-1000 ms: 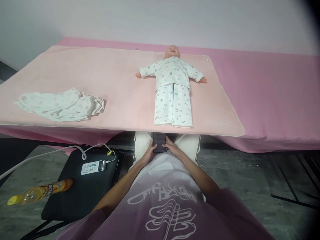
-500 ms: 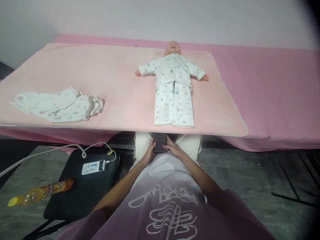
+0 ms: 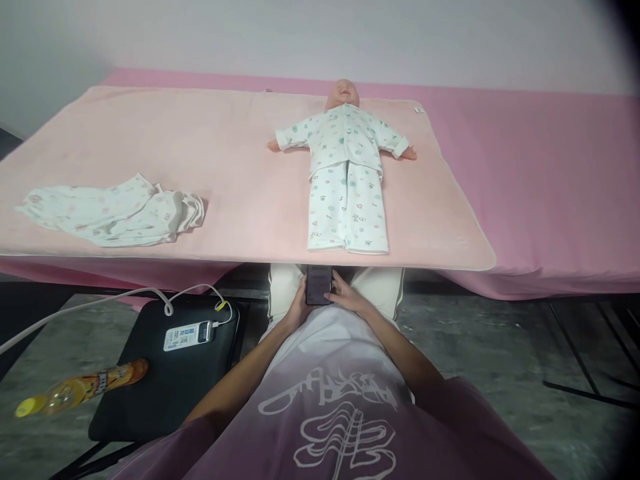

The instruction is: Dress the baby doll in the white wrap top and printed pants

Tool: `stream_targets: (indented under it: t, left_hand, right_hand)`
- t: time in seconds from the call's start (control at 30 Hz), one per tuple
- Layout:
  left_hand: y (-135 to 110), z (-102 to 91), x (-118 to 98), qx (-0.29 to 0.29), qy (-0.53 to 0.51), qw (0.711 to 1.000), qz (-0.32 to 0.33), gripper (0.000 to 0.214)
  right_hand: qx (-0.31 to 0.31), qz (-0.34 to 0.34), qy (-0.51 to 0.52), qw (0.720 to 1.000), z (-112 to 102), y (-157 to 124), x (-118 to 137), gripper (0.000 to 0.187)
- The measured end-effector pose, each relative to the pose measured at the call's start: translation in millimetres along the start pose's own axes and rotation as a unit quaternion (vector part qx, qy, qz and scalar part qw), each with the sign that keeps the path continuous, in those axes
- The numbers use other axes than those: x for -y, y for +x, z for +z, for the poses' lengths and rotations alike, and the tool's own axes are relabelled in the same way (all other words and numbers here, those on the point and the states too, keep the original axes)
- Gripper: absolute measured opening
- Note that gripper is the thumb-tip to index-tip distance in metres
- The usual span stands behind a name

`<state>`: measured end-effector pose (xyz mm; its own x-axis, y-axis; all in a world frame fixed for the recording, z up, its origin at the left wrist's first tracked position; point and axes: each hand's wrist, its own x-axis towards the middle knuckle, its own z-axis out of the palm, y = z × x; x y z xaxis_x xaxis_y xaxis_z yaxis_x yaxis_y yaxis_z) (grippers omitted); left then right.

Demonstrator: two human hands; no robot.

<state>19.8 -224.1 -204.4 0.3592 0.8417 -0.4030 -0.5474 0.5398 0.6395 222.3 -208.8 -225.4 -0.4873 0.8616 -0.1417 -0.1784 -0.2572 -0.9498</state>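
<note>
A dark smartphone (image 3: 319, 283) is held low at my lap, just below the table's front edge. My left hand (image 3: 299, 305) grips its left side. On its right side is my right hand (image 3: 349, 295), fingers curled against the edge and thumb on the screen. Beyond the phone, a baby doll (image 3: 343, 95) lies on its back with arms spread. It wears a white printed jacket (image 3: 345, 137) and matching trousers (image 3: 347, 210). Left of the doll lies a bunched heap of white printed baby clothes (image 3: 110, 213).
A light pink mat (image 3: 235, 147) covers much of the table, over a darker pink cloth (image 3: 540, 180). At my left a black stool (image 3: 170, 393) carries a white power bank (image 3: 187, 336) with a cable and an orange drink bottle (image 3: 83, 389). Metal legs (image 3: 575, 353) stand at right.
The view has shifted very slightly. My right thumb has moved a little on the phone screen. The doll and clothes lie as before.
</note>
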Motion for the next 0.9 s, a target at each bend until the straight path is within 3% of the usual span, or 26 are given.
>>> stream_targets:
  t: [0.4,0.6,0.9]
  left_hand:
    - [-0.3,3.2,0.2,-0.007,0.021,1.000,0.000,0.075]
    - [0.4,8.4,-2.0,-0.042,0.051,0.998,0.003,0.079]
    - [0.8,4.0,0.2,-0.028,0.031,0.999,-0.003,0.072]
  right_hand:
    - [-0.027,0.017,0.036,0.999,5.2,1.6,5.6,0.105]
    - [-0.029,0.005,0.028,0.999,7.2,0.0,4.6,0.106]
    - [-0.043,-0.009,-0.004,0.999,8.4,1.3,2.1,0.104]
